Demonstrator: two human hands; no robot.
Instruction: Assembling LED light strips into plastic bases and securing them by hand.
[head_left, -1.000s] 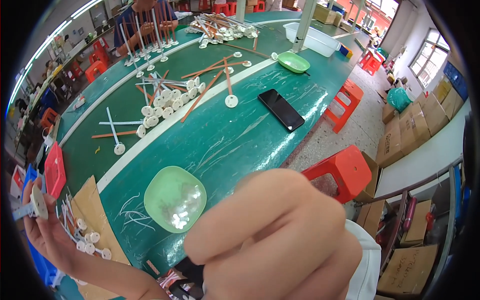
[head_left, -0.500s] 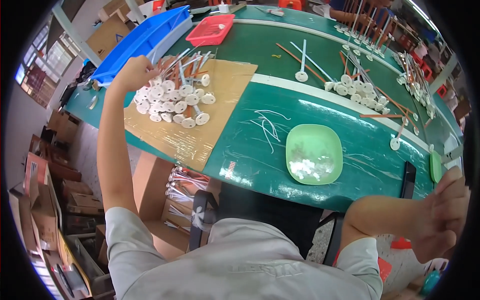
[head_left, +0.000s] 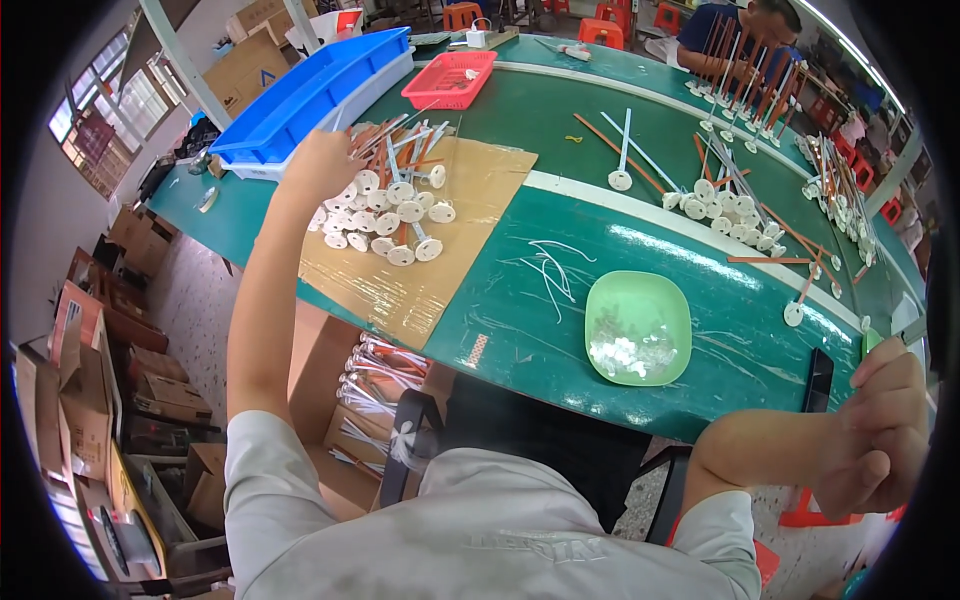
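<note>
- Working at a glossy green table (head_left: 500,345) in a pale grey short-sleeved shirt (head_left: 480,530).
- Reaching with the left hand (head_left: 322,165) to the far-left edge of a heap of white round discs on brown and pale grey strips (head_left: 410,211).
- Hiding the left fingertips from the camera, leaving the grip there impossible to tell.
- Having that heap lying on a flat brown cardboard sheet (head_left: 490,170), on the table's left side.
- Bending the other arm at the near right edge, curling the fingers of the right hand (head_left: 878,440) inward near a flat black smartphone (head_left: 818,378); leaving any hold within them unclear.
- Facing a pale green rounded-square bowl (head_left: 640,300) containing small shiny white pieces (head_left: 622,358), with thin white strands (head_left: 550,272) to its left.
- Having a long blue plastic tray (head_left: 320,75) just beyond the left hand, and a pinkish-red plastic basket (head_left: 447,100) beside it.
- Facing, farther right, a second heap of disc-ended strips (head_left: 725,210).
- Sharing the table with a co-worker (head_left: 700,45) in dark blue, behind upright brown and pale strips (head_left: 745,75).
</note>
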